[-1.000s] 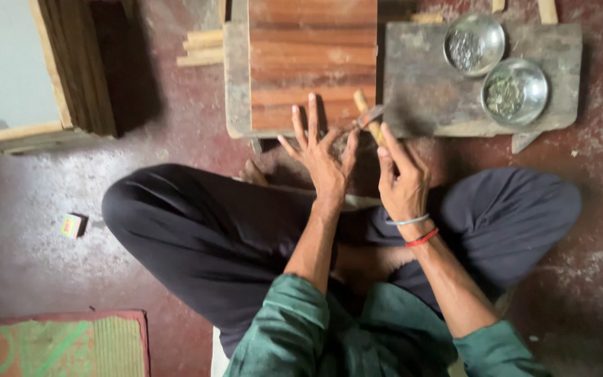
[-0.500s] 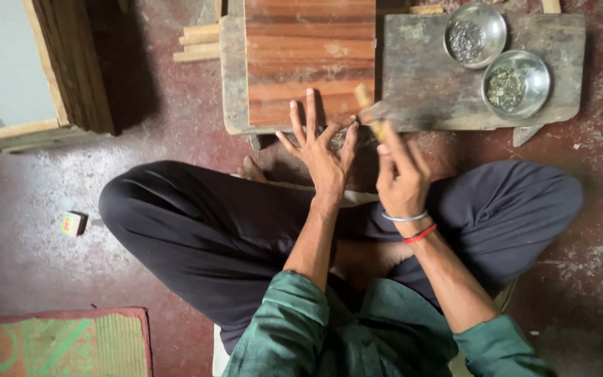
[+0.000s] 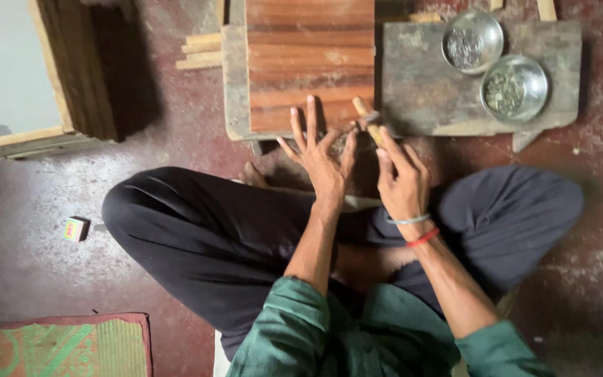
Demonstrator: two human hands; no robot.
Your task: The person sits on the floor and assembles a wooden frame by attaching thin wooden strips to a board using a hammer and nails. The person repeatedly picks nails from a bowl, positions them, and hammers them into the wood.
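Left hand (image 3: 321, 159) fingers splayed flat beside smooth striped wooden board (image 3: 308, 56); right hand (image 3: 400, 178) fingers clamped on slim wooden-handled tool (image 3: 367, 119).

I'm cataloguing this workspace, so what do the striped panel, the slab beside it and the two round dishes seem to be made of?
Striped panel: wood, smooth reddish-brown planks with visible grain. Grey slab: probably weathered wood, dull and rough, though stone is possible. Two round dishes: metal, judging by their shiny silvery rims.
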